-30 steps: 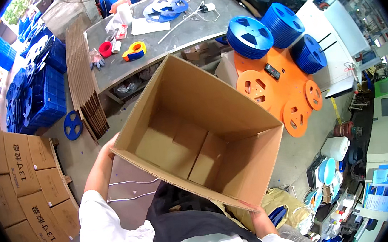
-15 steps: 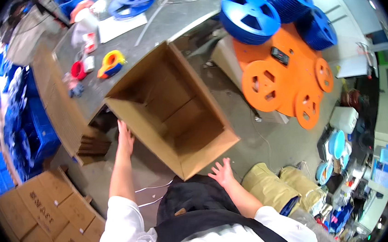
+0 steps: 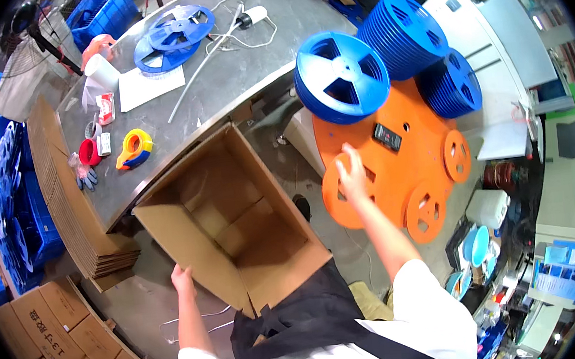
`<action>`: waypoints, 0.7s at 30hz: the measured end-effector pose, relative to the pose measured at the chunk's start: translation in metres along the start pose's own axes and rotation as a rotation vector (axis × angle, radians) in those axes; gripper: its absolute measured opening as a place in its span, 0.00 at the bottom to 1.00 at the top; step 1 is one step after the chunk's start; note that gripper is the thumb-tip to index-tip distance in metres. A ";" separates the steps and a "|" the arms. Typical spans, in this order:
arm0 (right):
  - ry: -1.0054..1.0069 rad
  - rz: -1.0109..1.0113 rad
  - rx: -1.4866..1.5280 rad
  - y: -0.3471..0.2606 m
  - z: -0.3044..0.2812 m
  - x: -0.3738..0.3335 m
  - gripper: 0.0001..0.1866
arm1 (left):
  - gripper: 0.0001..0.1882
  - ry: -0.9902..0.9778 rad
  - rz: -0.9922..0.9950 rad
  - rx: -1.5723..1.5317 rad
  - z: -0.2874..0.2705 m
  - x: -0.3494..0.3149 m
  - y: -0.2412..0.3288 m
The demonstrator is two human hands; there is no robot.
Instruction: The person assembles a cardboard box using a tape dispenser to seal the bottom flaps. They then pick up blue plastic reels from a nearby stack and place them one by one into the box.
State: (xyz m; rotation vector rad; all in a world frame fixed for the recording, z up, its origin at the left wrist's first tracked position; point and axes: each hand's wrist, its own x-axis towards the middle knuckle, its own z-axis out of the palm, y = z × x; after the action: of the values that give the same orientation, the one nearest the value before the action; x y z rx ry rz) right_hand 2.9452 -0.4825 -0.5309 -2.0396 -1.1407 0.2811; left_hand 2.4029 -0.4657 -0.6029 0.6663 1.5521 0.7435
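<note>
We have the box [image 3: 202,255] before us, its mouth open toward our face, so we look down its inner walls to the floor of it. Its near corner is right at our dark apron [image 3: 313,319]; its far side lies along the edge of the grey counter [image 3: 244,74], and we cannot tell whether they touch. Our left grip [image 3: 183,280] is closed on the box's left rim, fingers bent over the edge. Our right grip [image 3: 352,179] is well to the right of the box, fingers spread, holding nothing, over an orange disc [image 3: 335,199] on the orange counter [image 3: 397,178]; we cannot tell whether it touches the disc. Beyond that grip, also right of the box, we see a blue reel stack [image 3: 360,70] and a black remote [image 3: 387,137]. Past the box's far side, on the grey counter, lie a tape gun [image 3: 136,149], a red roll [image 3: 90,152], a glove [image 3: 83,175] and a paper sheet [image 3: 146,90]. Left of the box stand flat cartons [image 3: 71,208], with packed cartons [image 3: 75,335] nearer us.
</note>
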 end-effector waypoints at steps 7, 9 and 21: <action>-0.688 0.014 -0.682 0.046 0.022 0.213 0.35 | 0.25 0.213 0.022 -0.127 0.065 0.017 -0.007; -0.918 0.095 -0.715 0.055 0.035 0.233 0.37 | 0.30 0.389 0.069 -0.053 0.082 0.030 -0.024; -0.860 0.065 -0.625 0.034 0.013 0.202 0.28 | 0.47 0.595 -0.075 0.459 0.088 -0.157 -0.079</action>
State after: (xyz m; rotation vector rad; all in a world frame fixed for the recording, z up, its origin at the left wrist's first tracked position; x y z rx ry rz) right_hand 3.0764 -0.3246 -0.5303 -2.5847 -1.8439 1.0087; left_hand 2.5073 -0.6289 -0.5718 0.7520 2.3236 0.5531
